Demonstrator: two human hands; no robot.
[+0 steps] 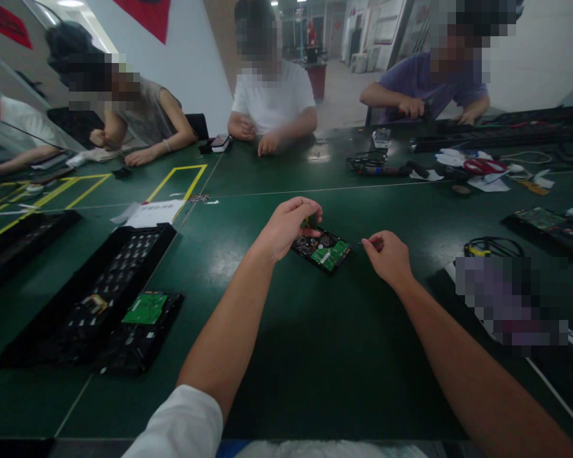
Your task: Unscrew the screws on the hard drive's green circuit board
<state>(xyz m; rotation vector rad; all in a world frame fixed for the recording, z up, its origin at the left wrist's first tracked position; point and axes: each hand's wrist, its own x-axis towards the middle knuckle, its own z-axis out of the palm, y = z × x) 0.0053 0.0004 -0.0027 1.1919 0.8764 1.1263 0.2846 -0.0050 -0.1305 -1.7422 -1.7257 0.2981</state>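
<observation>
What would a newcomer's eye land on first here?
Probably the green-boarded drive on the table, with the left hand at its left end and the right hand just right of it. Then the long black tray at left and the larger red banner at top left.

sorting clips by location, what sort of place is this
Probably an electronics workshop: a circuit board at the left hand, a second board farther left, and several people across the green table.
</observation>
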